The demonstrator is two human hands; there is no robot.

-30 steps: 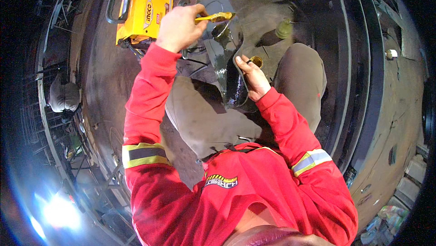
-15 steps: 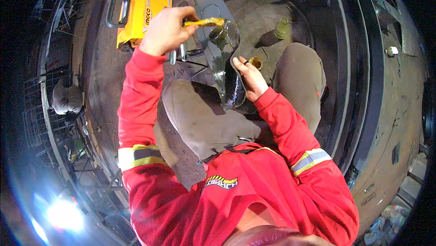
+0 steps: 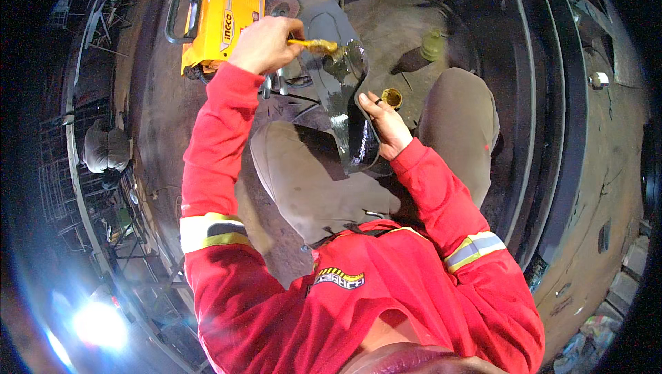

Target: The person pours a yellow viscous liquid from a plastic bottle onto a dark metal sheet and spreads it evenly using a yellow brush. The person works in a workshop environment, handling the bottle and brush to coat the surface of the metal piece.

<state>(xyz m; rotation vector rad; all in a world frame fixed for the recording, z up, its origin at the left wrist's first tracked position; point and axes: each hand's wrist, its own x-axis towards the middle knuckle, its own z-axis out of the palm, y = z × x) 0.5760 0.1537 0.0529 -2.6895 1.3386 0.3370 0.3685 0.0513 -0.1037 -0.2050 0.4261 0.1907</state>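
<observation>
My left hand (image 3: 271, 43) is closed around a yellow-handled paintbrush (image 3: 318, 46), its bristle end over the upper part of a dark curved panel (image 3: 329, 22). Wet, glossy dark coating shines along the panel's middle and lower end. My right hand (image 3: 386, 125) grips the panel's right edge, thumb on the near face; its other fingers are partly hidden. The panel's lower end lies by my bent leg (image 3: 310, 181). Just beyond the right hand's fingers stands a small round open pot (image 3: 392, 97) with yellowish-brown stuff at its rim.
A yellow machine (image 3: 231, 18) with a black handle stands at upper left, cables running behind it. A greenish bottle (image 3: 432, 46) is on the floor beyond my right knee. Long metal beams (image 3: 552, 98) run along the right. A bright lamp (image 3: 100, 326) glares at lower left.
My left hand and the brush have moved down a little, the bristle end shifting slightly left over the panel. My right hand keeps its hold on the edge.
</observation>
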